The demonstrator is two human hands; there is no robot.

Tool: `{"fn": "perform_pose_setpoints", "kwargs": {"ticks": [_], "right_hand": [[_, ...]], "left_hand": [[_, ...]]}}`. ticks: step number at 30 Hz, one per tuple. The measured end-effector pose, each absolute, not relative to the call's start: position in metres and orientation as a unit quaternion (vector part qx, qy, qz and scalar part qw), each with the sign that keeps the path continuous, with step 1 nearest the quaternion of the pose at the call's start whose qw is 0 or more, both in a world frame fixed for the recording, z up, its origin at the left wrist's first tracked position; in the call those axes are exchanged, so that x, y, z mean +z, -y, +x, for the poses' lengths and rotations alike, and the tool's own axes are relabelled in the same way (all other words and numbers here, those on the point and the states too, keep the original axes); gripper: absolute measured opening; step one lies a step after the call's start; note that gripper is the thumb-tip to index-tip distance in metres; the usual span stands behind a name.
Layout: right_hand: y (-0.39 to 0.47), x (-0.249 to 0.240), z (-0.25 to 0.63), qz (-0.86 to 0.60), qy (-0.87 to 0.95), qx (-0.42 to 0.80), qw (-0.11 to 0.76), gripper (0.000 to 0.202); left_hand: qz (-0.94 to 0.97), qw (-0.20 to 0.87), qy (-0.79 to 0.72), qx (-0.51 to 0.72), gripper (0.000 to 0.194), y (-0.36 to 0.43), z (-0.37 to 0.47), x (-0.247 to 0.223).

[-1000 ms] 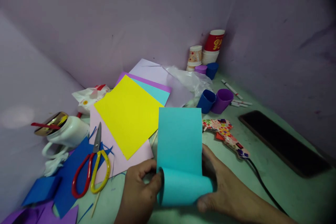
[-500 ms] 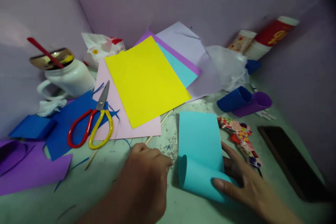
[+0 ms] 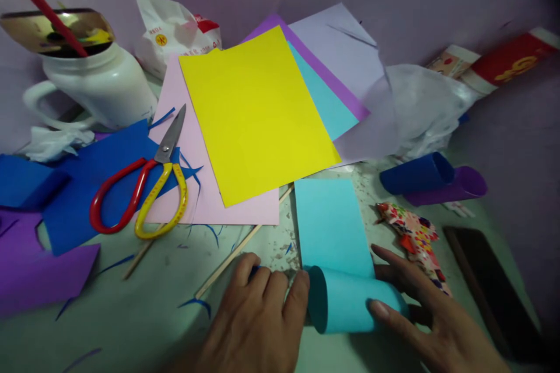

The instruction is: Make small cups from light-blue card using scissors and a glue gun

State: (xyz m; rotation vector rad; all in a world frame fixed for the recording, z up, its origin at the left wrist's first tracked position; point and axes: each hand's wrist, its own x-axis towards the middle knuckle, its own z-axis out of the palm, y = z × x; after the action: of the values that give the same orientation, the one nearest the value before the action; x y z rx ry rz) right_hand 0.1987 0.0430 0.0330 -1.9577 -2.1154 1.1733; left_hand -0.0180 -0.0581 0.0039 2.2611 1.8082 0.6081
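A light blue sheet of paper (image 3: 332, 221) lies before me, its near end curled into a tube (image 3: 356, 303). My right hand (image 3: 429, 309) grips the tube's right end, thumb on top and fingers behind. Beside the tube's left opening, my left hand (image 3: 266, 309) rests with curled fingers; its thumb is at the tube's edge. A dark blue bit shows by its fingers, but what they hold is hidden. Left of it, a thin wooden stick (image 3: 231, 259) lies near blue paper scraps (image 3: 196, 304).
Scissors (image 3: 164, 154) with red and yellow handles lie on blue paper (image 3: 100, 180) at left. A yellow sheet (image 3: 258, 122) tops other papers. Behind stands a white mug (image 3: 102, 87). Blue (image 3: 415, 173) and purple tubes (image 3: 468, 183), a patterned item (image 3: 413, 233) and a phone (image 3: 490, 280) lie right.
My left hand has moved right, up to the tube's opening. The paper's near end has rolled farther into a rounder tube, right hand still on it. The view has shifted closer.
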Motion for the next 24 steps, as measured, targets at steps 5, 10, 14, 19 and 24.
{"fn": "perform_pose_setpoints", "kwargs": {"ticks": [5,10,14,19,24], "right_hand": [[-0.045,0.029,0.203,-0.625,0.696,0.352,0.022,0.073],[-0.052,0.024,0.209,-0.591,0.733,0.336,0.006,0.069],[-0.054,0.023,0.206,-0.583,0.749,0.312,0.040,0.065],[-0.050,0.025,0.196,-0.576,0.760,0.280,0.112,0.058],[-0.043,0.018,0.200,-0.565,0.772,0.258,0.135,0.057]], "left_hand": [[0.744,0.024,-0.623,0.240,0.034,0.054,-0.013,0.001],[0.735,0.058,-0.635,0.230,0.031,0.057,-0.013,-0.001],[0.693,0.090,-0.665,0.261,0.036,0.056,-0.016,-0.002],[0.692,0.125,-0.662,0.257,0.048,0.051,-0.015,-0.005],[0.696,0.151,-0.648,0.269,0.054,0.051,-0.017,-0.008]]}}
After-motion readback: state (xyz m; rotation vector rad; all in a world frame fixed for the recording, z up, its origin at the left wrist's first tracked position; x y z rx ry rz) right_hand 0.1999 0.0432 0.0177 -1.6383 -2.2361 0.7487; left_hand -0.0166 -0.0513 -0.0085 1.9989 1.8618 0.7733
